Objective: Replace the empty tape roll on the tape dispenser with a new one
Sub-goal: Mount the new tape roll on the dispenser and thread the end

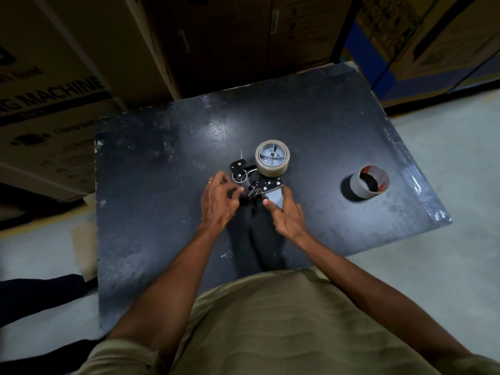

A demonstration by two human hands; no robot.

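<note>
A black metal tape dispenser (pixel 254 182) lies on its side in the middle of the dark table (pixel 162 239). A full roll of clear tape (pixel 272 169) sits on its grey hub. My left hand (pixel 220 198) pinches the dispenser's front roller end. My right hand (pixel 286 212) holds the grey handle (pixel 274 197), thumb on top. An empty cardboard tape core (pixel 369 182) with red print inside stands apart on the right side of the table.
Large cardboard boxes (pixel 54 104) stand behind and left of the table. A blue-edged box (pixel 405 50) is at the back right. Pale floor (pixel 460 185) surrounds the table. My torso in an olive shirt is at the near edge.
</note>
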